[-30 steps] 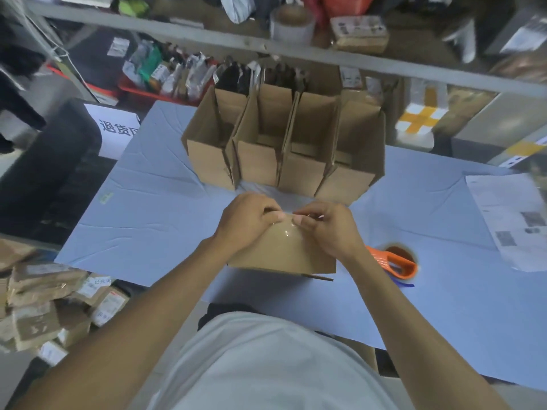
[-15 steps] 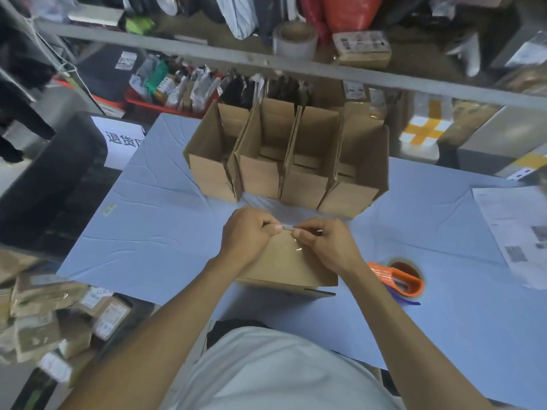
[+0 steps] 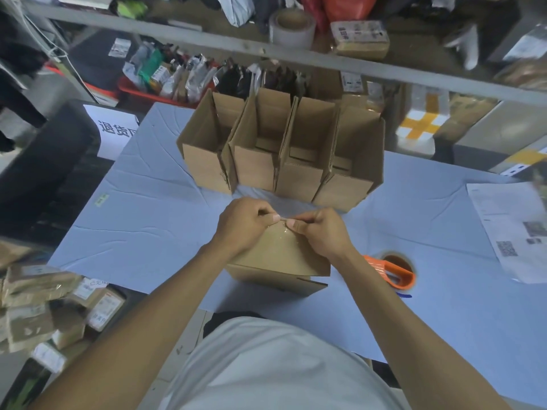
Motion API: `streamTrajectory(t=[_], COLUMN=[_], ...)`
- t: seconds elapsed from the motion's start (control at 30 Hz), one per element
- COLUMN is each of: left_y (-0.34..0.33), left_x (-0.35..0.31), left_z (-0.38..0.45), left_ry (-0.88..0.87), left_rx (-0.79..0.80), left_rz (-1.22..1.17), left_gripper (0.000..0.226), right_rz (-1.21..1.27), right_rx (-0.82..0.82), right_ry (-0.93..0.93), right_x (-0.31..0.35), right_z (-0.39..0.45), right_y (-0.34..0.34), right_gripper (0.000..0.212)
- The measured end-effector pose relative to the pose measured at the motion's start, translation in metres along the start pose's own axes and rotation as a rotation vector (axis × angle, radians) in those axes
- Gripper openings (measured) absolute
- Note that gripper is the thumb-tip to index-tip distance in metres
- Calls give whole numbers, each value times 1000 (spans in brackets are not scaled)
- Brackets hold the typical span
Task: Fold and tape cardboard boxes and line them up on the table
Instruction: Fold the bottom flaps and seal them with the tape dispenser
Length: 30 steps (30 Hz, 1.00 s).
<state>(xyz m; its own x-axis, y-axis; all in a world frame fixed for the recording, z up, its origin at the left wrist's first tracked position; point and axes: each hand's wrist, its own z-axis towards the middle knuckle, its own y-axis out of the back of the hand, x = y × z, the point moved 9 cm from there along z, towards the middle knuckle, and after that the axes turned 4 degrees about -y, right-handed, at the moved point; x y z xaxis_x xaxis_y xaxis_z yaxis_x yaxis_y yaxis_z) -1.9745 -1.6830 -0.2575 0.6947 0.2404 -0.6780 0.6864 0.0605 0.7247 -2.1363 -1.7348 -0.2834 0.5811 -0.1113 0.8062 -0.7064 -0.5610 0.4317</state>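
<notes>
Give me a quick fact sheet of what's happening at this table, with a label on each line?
Activity: taping a cardboard box shut
Box in work: closed box near the person, clear tape glinting on top
Left hand: fingers curled, pinching at the box's far edge
Right hand: same, thumbs almost meeting
Finished boxes: four open boxes side by side behind
Tape dispenser: orange, lying right of the box, not held
Table: blue cover
Paper sheets: at the right edge

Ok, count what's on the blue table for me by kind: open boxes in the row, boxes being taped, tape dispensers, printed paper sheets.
Open boxes in the row: 4
Box being taped, under the left hand and right hand: 1
Orange tape dispenser: 1
Printed paper sheet: 1
Total: 7
</notes>
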Motion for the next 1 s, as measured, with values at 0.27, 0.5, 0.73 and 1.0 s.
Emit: streamTrajectory(t=[0.27,0.5,0.73,1.0], left_y=[10,-40,4,-37], left_x=[-18,-47,-15,62], left_z=[-4,-40,-17,-31], left_ry=[-127,-470,-132,267], left_rx=[-96,208,-30,161], left_rz=[106,679,294,-173], left_gripper=[17,124,102,72], right_rz=[-26,-33,388,250], right_rx=[-167,-167,-290,-91], right_ry=[17,-39,-166,-334], right_x=[-3,-22,-51,-99], right_z=[-6,-15,-25,-33], right_y=[26,32,54,-2], right_gripper=[33,24,53,77])
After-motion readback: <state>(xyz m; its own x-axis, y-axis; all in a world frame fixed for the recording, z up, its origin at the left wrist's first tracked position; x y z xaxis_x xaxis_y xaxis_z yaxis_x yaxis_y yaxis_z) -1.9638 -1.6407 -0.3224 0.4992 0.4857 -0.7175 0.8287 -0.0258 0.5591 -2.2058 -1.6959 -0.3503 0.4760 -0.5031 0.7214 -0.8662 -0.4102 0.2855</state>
